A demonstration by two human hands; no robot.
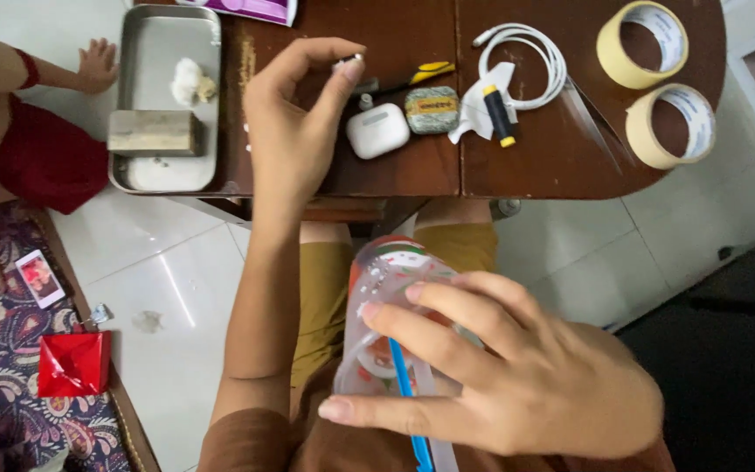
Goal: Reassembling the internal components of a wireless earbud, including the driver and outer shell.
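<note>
Head view, left hand: the left hand [294,131] reaches up over the dark brown wooden desk [412,175] in the upper middle of the frame, thumb and forefinger pinched on a small silvery metal piece [350,60]; what the piece is, I cannot tell.
Head view, right hand: the right hand [517,376] sits low and right of centre, fingers spread and wrapped round a clear plastic pouch with red and green print [386,271], held over the lap; a blue stick-like thing [405,393] shows inside or against it.
Just beside the left hand: a white rounded earbud case [377,131], a small greenish oval tin [432,109] next to it, and a yellow-and-black handled tool [412,76] lying above them.
Upper right of the desk: a coiled white cable [526,61], a black and yellow cylinder [498,114] on a scrap of white paper, and two rolls of cream masking tape [648,79], one above the other, near the rounded edge.
Upper left of the desk: a grey metal tray [168,105] holding a wad of white cotton [188,80] and a wooden block [155,133].
Left edge of frame: another person in a red garment [37,157] on the floor, a small hand [98,63] reaching toward the tray.
Lower left: a patterned mat [10,350] with a folded red paper shape [73,363] and a small card [39,278].
</note>
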